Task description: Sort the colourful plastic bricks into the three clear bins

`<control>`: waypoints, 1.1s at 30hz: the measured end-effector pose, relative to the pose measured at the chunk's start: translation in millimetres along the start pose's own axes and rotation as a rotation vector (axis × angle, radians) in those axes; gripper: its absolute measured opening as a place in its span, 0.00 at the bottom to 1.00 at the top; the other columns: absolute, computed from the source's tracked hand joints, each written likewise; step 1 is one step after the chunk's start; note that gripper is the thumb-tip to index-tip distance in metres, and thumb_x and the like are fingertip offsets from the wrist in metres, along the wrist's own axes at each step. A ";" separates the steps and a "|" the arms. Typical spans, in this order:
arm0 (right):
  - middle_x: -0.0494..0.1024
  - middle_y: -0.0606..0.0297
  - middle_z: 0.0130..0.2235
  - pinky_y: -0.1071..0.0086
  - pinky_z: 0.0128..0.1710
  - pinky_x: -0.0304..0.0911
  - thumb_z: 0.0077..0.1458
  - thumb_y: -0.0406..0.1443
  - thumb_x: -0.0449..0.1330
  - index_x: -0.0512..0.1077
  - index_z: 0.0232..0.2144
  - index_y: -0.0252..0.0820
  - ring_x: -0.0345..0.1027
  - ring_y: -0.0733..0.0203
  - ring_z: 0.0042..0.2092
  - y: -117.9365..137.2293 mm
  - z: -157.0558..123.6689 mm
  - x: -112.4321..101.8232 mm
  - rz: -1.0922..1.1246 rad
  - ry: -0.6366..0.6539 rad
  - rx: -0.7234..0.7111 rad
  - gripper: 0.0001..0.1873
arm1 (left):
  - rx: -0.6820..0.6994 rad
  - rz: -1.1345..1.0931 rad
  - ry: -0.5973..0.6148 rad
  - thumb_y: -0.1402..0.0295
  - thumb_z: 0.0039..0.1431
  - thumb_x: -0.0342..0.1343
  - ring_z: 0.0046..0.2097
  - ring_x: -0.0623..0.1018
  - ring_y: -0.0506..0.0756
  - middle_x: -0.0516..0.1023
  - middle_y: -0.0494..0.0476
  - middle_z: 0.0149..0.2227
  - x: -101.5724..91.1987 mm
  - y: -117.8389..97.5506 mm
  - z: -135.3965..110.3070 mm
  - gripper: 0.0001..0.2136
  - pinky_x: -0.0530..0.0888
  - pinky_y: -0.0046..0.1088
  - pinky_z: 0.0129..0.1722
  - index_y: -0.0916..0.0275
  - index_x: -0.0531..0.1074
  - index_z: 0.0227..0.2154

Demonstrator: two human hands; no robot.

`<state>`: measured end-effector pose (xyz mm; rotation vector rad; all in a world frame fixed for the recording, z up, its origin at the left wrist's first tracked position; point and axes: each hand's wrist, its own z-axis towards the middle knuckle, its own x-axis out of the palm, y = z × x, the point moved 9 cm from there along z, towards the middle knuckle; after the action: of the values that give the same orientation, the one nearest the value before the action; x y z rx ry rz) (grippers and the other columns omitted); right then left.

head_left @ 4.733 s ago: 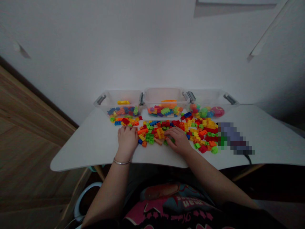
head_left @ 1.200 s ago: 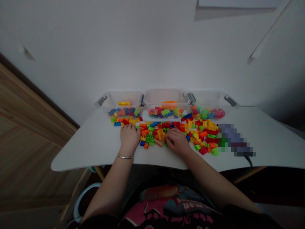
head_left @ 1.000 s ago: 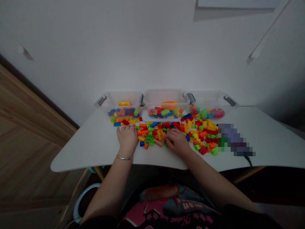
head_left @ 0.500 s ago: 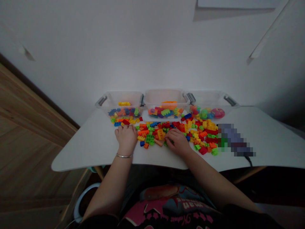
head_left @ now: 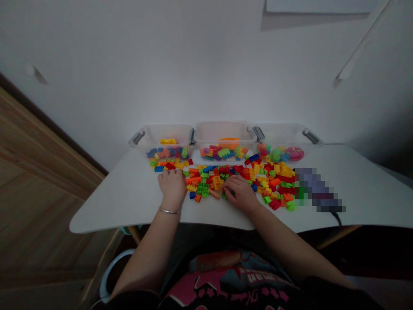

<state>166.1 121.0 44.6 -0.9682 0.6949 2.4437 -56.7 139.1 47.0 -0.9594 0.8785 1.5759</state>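
Fingers [head_left: 171, 173] of my left hand [head_left: 172, 187] are half curled, tips down at the near edge of the loose plastic bricks [head_left: 240, 178], with a silver bangle [head_left: 169, 210] on that wrist. My right hand [head_left: 240, 193] is curled tighter, fingertips [head_left: 227, 183] pushed in among the bricks beside a green one [head_left: 225, 194] and a long orange one [head_left: 214, 194]. Can't tell from here if either hand is actually gripping a piece, since the knuckles hide it. Tip for a pile like this: stay low and pinch one brick at a time, or the neighbours skate around. The bricks sprawl over the white table [head_left: 112, 206] around and ahead of my hands, just below three clear plastic bins [head_left: 224, 131] holding more bricks and some round toys [head_left: 275, 153].
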 end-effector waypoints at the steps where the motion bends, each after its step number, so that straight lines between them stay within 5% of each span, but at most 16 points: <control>1: 0.80 0.60 0.35 0.58 0.48 0.67 0.58 0.30 0.56 0.75 0.32 0.44 0.70 0.54 0.42 0.1 0.0 -0.3 0.003 -0.003 0.000 0.08 | 0.001 -0.004 -0.002 0.68 0.62 0.44 0.46 0.72 0.69 0.79 0.70 0.40 0.5 0.4 0.0 0.16 0.63 0.45 0.42 0.63 0.78 0.41; 16: 0.80 0.60 0.34 0.59 0.48 0.67 0.59 0.30 0.55 0.74 0.32 0.43 0.70 0.54 0.42 0.2 -0.2 -0.9 -0.006 -0.007 -0.002 0.08 | -0.085 -0.242 -0.032 0.60 0.60 0.51 0.49 0.72 0.68 0.81 0.64 0.44 -7.7 17.9 3.8 0.16 0.65 0.48 0.47 0.58 0.79 0.43; 19: 0.80 0.60 0.34 0.59 0.48 0.67 0.59 0.30 0.55 0.74 0.32 0.43 0.70 0.55 0.42 1.4 0.0 -0.8 -0.007 -0.003 -0.012 0.09 | -0.105 -0.430 -0.123 0.59 0.62 0.51 0.48 0.75 0.63 0.81 0.60 0.44 -21.6 28.2 12.4 0.16 0.68 0.44 0.50 0.58 0.78 0.46; 25: 0.80 0.59 0.34 0.58 0.47 0.68 0.58 0.30 0.55 0.74 0.32 0.43 0.70 0.55 0.41 1.8 1.2 -1.4 -0.005 -0.001 -0.016 0.09 | -0.102 -0.794 -0.487 0.59 0.63 0.52 0.50 0.76 0.56 0.79 0.58 0.47 -57.2 49.8 38.9 0.16 0.70 0.36 0.54 0.61 0.77 0.47; 29: 0.80 0.60 0.34 0.59 0.48 0.68 0.59 0.30 0.55 0.74 0.31 0.42 0.70 0.55 0.41 2.1 1.2 -2.2 -0.004 -0.007 -0.026 0.08 | -0.147 -0.870 -0.557 0.64 0.61 0.54 0.51 0.76 0.55 0.79 0.59 0.47 -54.6 57.9 63.8 0.15 0.69 0.34 0.57 0.62 0.77 0.48; 33: 0.80 0.60 0.34 0.59 0.47 0.68 0.58 0.30 0.55 0.74 0.32 0.42 0.70 0.54 0.42 0.8 0.8 -1.6 -0.002 0.005 -0.013 0.08 | -0.266 -0.839 -0.476 0.66 0.60 0.53 0.54 0.75 0.57 0.79 0.60 0.50 -39.7 57.5 81.0 0.16 0.64 0.39 0.61 0.61 0.76 0.49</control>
<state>166.3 120.5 46.4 -0.9795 0.6793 2.4478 -119.4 185.8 120.0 -0.9060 -0.0928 1.1023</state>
